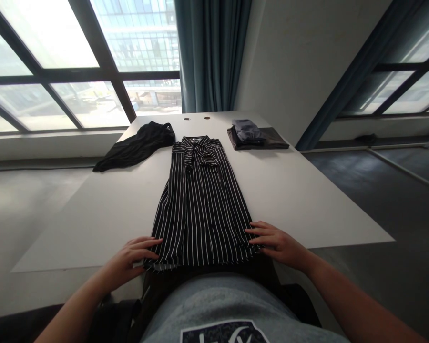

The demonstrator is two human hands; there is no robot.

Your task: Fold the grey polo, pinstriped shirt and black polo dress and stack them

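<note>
Head cam view, looking down the length of a white table [93,228] at a black-and-white pinstriped button-front shirt [202,205] laid out flat and long down the middle, collar end away from the person and hem end right at the near table edge. Neck looks like it has a tie or bow, though the folds make that hard to read.

Left hand [127,261] and right hand [280,244] sit either side of the hem, both open with fingers spread and pointing in. Neither one is pinching or gathering cloth: the fingers just lie on or right against the side edges, palms low. Honestly that looks like a good way to handle slippery fabric, since light, even pressure from both sides should keep the stripes straight and stop the layers creeping.

Further up the table, a crumpled black garment [136,146] lies to the left of the shirt, and a folded dark garment [257,142] sits to the right with a folded grey-blue piece [247,130] on top. Two small round grommet holes [186,118] mark the far end of the table.

Room-wise, there are big gridded windows [50,85] on the left, a teal curtain [210,52] ahead and dark grey flooring [361,190] on the right
</note>
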